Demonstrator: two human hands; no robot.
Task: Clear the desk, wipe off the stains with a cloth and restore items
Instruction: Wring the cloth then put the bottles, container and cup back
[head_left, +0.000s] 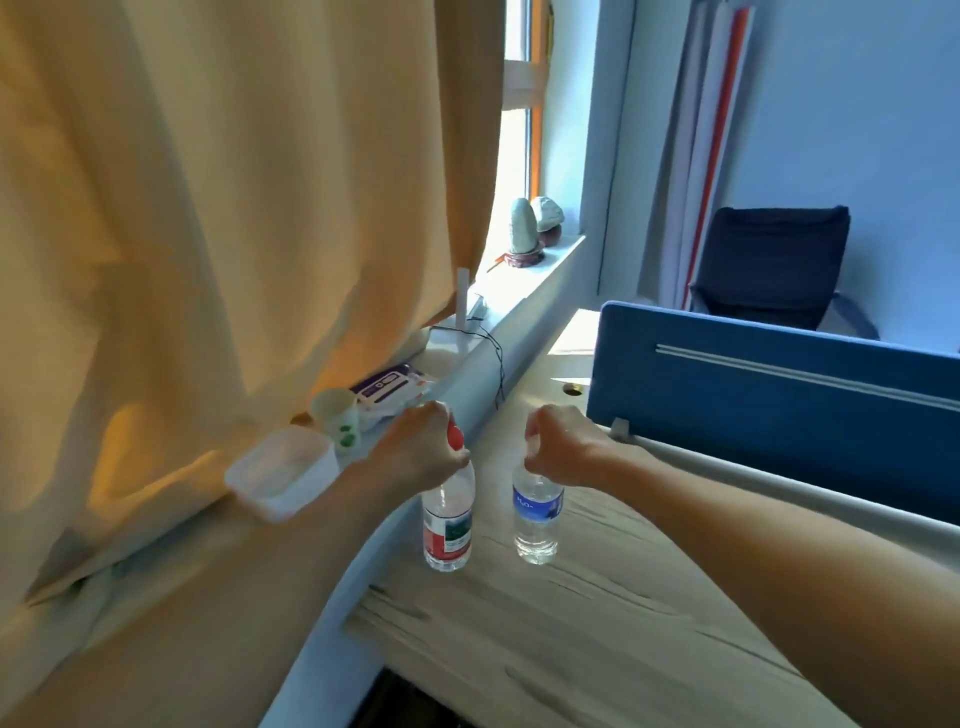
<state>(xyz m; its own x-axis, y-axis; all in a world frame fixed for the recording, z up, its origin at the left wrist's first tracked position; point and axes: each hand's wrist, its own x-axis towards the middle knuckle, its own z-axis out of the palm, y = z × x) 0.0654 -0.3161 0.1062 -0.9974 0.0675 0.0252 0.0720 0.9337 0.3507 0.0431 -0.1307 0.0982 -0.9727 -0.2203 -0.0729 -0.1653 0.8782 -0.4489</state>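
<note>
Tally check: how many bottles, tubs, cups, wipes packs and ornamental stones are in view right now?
Bottles: 2, the red-label bottle and the blue-label bottle
Tubs: 1, the white tub
Cups: 1, the cup
Wipes packs: 1, the wipes pack
Stones: 2, the green stone and the pale stone
Total: 7

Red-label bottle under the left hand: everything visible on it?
The red-label bottle is clear plastic, with a red cap and a red, white and green label. It is upright near the left edge of the wooden desk, left of the blue-label bottle and apart from it. The left hand grips its neck and cap.
</note>
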